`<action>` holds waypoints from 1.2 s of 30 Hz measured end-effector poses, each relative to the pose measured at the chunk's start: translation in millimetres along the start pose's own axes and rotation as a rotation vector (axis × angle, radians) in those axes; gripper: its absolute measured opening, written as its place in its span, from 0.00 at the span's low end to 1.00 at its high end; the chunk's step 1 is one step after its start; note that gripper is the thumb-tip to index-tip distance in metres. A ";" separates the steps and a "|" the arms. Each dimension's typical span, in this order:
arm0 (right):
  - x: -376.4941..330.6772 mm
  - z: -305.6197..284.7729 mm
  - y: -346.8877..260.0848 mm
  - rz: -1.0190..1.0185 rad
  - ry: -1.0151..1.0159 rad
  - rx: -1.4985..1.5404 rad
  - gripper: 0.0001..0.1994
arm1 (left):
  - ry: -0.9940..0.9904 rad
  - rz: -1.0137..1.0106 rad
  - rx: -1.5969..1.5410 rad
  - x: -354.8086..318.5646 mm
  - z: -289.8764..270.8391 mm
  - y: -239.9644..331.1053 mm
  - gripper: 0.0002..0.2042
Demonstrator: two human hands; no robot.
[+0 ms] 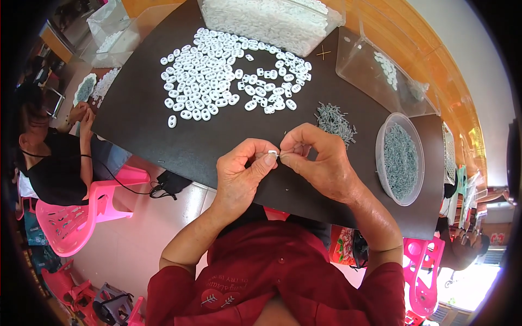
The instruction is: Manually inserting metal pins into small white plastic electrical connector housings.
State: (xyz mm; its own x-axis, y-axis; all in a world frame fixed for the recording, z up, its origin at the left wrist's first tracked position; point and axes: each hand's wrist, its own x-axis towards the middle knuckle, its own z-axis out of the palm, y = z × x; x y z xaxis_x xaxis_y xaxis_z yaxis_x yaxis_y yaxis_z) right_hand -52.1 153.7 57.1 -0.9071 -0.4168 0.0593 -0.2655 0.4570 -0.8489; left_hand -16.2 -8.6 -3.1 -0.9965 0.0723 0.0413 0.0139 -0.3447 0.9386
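My left hand (239, 169) pinches a small white plastic piece (273, 153) between thumb and forefinger, above the near part of the dark table. My right hand (325, 164) is closed in a pinch right against that piece, and its fingertips hide whatever they hold. Beyond my hands lies a wide spread of white oval plastic pieces (198, 89), each with two openings. A loose heap of thin grey screw-like pins (335, 124) is just past my right hand. More such pins fill a round clear tub (382, 176) to the right.
A clear bin heaped with white pieces (266, 24) stands at the far edge. Right of it, a clear tray (361, 73) holds a few white pieces. A person (54, 157) works at the left, near a pink chair (70, 228). Another pink chair (424, 277) is at the right.
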 end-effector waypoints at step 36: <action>-0.8 32.8 8.9 -0.106 0.183 0.111 0.05 | 0.176 0.177 0.134 -7.6 2.7 -9.7 0.04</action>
State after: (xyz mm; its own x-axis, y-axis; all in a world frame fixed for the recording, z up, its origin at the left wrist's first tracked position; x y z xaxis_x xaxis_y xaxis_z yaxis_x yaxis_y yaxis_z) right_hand -43.0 132.4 32.3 -0.9229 -0.3037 0.2366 -0.3337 0.3246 -0.8851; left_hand -8.6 -3.2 -11.6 -0.9765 -0.1454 0.1593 0.1877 -0.2095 0.9596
